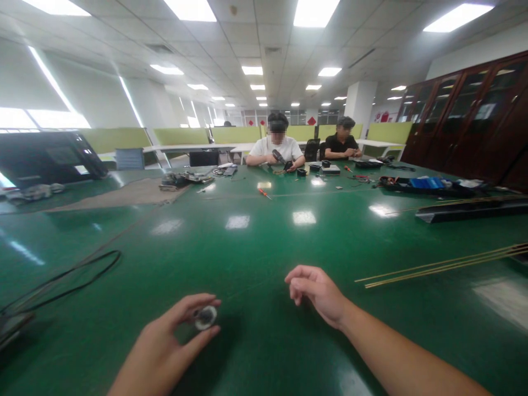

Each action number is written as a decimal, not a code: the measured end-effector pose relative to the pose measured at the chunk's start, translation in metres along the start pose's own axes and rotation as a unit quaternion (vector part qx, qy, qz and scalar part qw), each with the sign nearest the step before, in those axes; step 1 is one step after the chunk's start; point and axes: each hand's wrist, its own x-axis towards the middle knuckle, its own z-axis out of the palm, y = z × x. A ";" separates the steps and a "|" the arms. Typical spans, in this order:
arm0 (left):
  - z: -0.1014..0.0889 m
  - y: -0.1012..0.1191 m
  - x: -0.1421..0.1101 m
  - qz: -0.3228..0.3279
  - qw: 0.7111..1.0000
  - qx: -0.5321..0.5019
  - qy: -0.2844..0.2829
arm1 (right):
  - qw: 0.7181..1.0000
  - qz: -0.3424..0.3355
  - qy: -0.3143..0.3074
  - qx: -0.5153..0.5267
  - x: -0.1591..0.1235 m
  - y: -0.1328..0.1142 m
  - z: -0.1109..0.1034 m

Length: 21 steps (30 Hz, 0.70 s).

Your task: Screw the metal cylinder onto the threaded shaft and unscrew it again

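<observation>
My left hand (175,335) is at the lower centre-left, its thumb and fingers closed around the edges of a small round part (205,318). That part has a whitish rim and a dark middle; its exact kind is too blurred to tell. To the right, my right hand (315,291) hovers just above the green table (247,253). Its fingers are loosely bent and a little apart, with nothing visible in them.
Thin brass-coloured rods (437,267) lie at right, near a dark metal channel (470,210). A black cable (94,275) loops at left. A screwdriver (264,193) lies mid-table. Two people (276,146) sit across, among tools and small black parts.
</observation>
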 end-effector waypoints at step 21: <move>0.085 0.026 0.067 0.016 0.975 -0.127 -0.181 | 0.932 -0.036 0.046 -0.358 -0.015 0.003 0.015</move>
